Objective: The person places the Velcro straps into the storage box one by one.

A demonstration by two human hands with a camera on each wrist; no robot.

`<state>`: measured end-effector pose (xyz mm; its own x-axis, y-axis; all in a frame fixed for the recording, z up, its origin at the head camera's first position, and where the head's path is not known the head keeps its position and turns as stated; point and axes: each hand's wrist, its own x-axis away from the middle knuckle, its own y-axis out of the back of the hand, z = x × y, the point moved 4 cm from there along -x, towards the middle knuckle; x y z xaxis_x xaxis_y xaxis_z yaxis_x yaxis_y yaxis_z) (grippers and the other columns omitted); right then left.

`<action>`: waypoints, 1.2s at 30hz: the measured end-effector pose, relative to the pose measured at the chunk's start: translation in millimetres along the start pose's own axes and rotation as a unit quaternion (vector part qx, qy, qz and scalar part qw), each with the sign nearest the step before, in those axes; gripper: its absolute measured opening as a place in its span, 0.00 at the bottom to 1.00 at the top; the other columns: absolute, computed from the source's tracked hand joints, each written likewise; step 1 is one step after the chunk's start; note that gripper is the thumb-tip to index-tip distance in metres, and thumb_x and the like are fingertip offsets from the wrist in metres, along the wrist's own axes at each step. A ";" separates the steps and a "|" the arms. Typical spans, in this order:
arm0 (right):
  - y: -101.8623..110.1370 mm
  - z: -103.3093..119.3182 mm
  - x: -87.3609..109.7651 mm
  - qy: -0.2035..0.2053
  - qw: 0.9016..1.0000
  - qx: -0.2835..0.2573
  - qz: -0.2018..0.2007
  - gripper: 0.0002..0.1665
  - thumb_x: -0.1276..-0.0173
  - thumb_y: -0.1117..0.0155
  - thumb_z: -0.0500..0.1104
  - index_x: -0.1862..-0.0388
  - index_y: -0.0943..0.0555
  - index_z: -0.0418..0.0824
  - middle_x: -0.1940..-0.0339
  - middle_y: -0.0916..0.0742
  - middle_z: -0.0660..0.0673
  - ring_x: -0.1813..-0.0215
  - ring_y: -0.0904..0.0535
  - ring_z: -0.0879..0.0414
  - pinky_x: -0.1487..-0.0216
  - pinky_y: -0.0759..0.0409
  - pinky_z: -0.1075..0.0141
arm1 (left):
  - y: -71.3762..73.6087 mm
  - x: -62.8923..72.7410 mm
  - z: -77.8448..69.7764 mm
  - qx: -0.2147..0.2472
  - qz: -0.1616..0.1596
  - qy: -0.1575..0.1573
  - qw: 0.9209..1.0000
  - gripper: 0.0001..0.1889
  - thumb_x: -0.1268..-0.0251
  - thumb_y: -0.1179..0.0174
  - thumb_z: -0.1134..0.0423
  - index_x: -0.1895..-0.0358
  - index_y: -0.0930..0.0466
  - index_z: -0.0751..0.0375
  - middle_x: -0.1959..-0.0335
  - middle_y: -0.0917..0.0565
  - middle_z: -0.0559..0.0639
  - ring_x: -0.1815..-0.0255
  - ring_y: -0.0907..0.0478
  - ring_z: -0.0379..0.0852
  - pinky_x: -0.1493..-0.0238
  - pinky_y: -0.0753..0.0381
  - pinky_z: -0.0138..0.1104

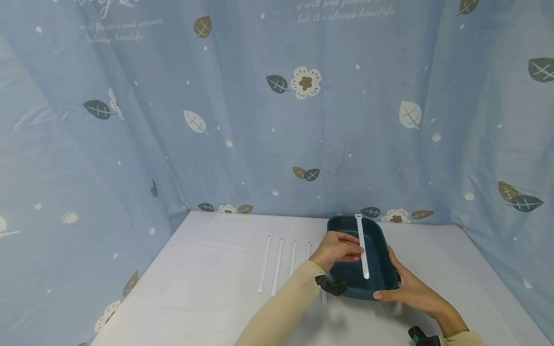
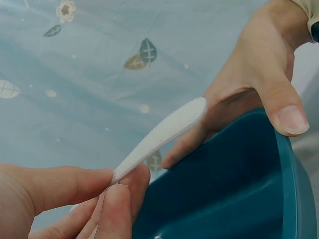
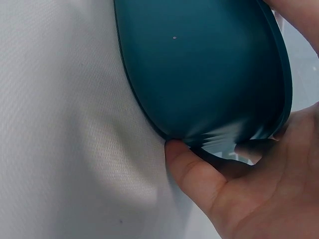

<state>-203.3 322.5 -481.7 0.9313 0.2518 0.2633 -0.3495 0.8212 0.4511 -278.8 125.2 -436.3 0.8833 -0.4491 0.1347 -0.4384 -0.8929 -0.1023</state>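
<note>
Between thumb and fingers, my left hand [image 1: 339, 250] pinches a white cable strap [image 1: 364, 264] with a slotted head, over the dark teal tray [image 1: 381, 262]. The left wrist view shows the strap's rounded end [image 2: 172, 127] and finely ridged edge up close. My right hand [image 1: 409, 287] grips the tray by its near right corner, thumb on the rim and fingers spread along the side. The right wrist view shows the tray's smooth inside [image 3: 209, 64] and the right thumb [image 3: 192, 167] at its rim. Some of the tray's left side is hidden by the left hand.
More white straps [image 1: 278, 266] lie side by side on the white table [image 1: 207, 278], left of the tray; the left forearm covers parts of several. A blue printed curtain [image 1: 251, 158] hangs behind the table and along both sides. Each wrist wears a black band [image 1: 331, 285].
</note>
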 end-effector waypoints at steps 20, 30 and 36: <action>0.0 -2.4 -1.8 0.028 0.999 -0.016 0.002 0.80 0.37 0.24 0.50 0.18 0.83 0.53 0.15 0.65 0.29 0.17 0.58 0.23 0.30 0.46 0.19 | -11.6 -2.4 11.3 -0.001 -0.008 0.017 1.000 0.08 0.39 0.30 0.74 0.56 0.13 0.68 0.67 0.10 0.53 0.73 0.15 0.37 0.62 0.09 0.33; -0.1 1.9 0.7 0.031 0.999 -0.020 0.006 0.79 0.36 0.24 0.50 0.18 0.83 0.53 0.15 0.65 0.28 0.18 0.56 0.20 0.31 0.46 0.18 | -17.8 -0.7 14.9 -0.016 -0.021 0.026 0.999 0.09 0.38 0.30 0.74 0.56 0.13 0.70 0.68 0.10 0.53 0.74 0.15 0.38 0.63 0.09 0.32; 0.0 3.2 1.4 0.031 0.999 -0.018 0.007 0.80 0.36 0.24 0.50 0.19 0.84 0.53 0.15 0.65 0.27 0.18 0.54 0.20 0.32 0.43 0.19 | -20.4 -1.3 17.3 -0.018 -0.023 0.030 0.999 0.10 0.39 0.30 0.75 0.55 0.14 0.72 0.69 0.10 0.55 0.76 0.16 0.37 0.64 0.09 0.32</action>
<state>-202.3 321.2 -478.7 0.9314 0.2932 0.2157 -0.3594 0.8347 0.4172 -268.0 144.5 -451.5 0.8918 -0.4073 0.1969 -0.4038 -0.9129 -0.0592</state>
